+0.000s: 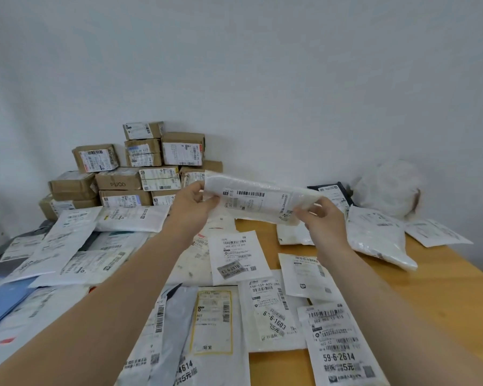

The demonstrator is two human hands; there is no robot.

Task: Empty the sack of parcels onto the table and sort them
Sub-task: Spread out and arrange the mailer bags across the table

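Note:
A long white bubble-wrap parcel (258,197) with a barcode label is held up in the air above the middle of the wooden table (444,277). My left hand (193,203) pinches its left end and my right hand (322,218) grips its right end. Below it lie several flat white mailer bags with labels, such as one marked 59-6-2614 (338,346) and one marked 6-6-1603 (271,316). A crumpled white sack (388,188) sits at the back right against the wall.
Stacked brown cardboard boxes (140,168) stand at the back left against the wall. Grey, white and blue mailers (3,302) overlap across the left side. A puffy white bag (377,240) and a black parcel (332,190) lie at the right back.

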